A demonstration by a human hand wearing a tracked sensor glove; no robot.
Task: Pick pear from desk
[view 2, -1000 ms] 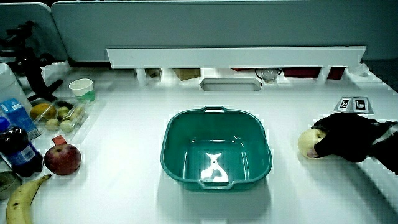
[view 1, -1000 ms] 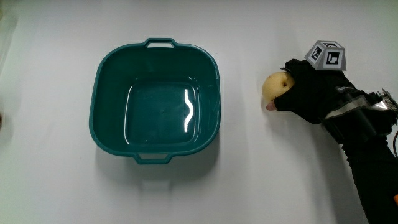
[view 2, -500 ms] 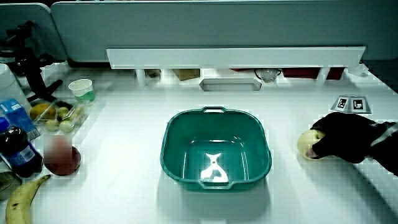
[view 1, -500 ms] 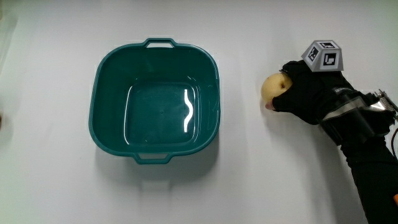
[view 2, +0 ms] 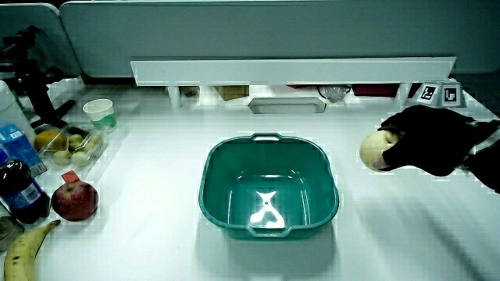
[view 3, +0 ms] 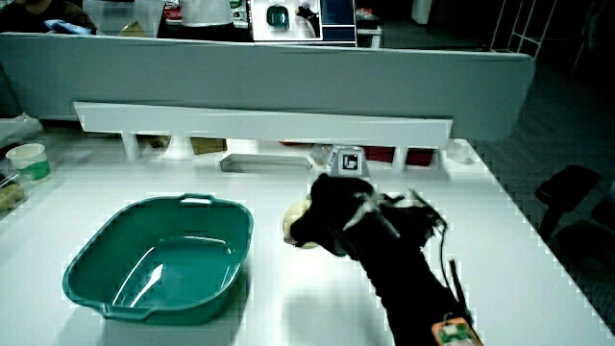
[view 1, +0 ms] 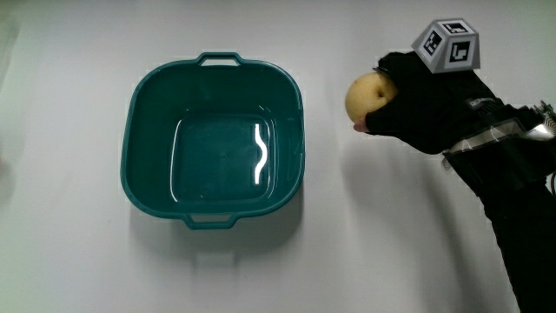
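Beside the teal plastic basin [view 1: 139, 130], above the white table [view 1: 69, 261]: the black-gloved hand [view 1: 426, 109] with fingers curled around a pale yellow pear [view 1: 367, 94], gripping it. Pear sticks out from the fingers on the basin side; the rest is covered by the glove. In a side view the pear [view 2: 376, 148] and hand [view 2: 426, 140] appear lifted clear of the table surface, with a faint shadow below. Patterned cube [view 1: 447, 45] sits on the back of the hand. Forearm [view 1: 512, 200] runs back toward the person.

Basin: roughly square, rounded corners, a handle on each of two facing rims. Nothing in it, only a light reflection on its floor. In a side view the hand [view 3: 332, 216] is just beside the basin [view 3: 96, 279], not over it.

At the table's edge, well apart from the hand: a red apple [view 2: 75, 200], a yellow banana [view 2: 25, 251], a dark bottle [view 2: 19, 190], a clear tray of small fruit [view 2: 70, 144], a small paper cup [view 2: 100, 112].
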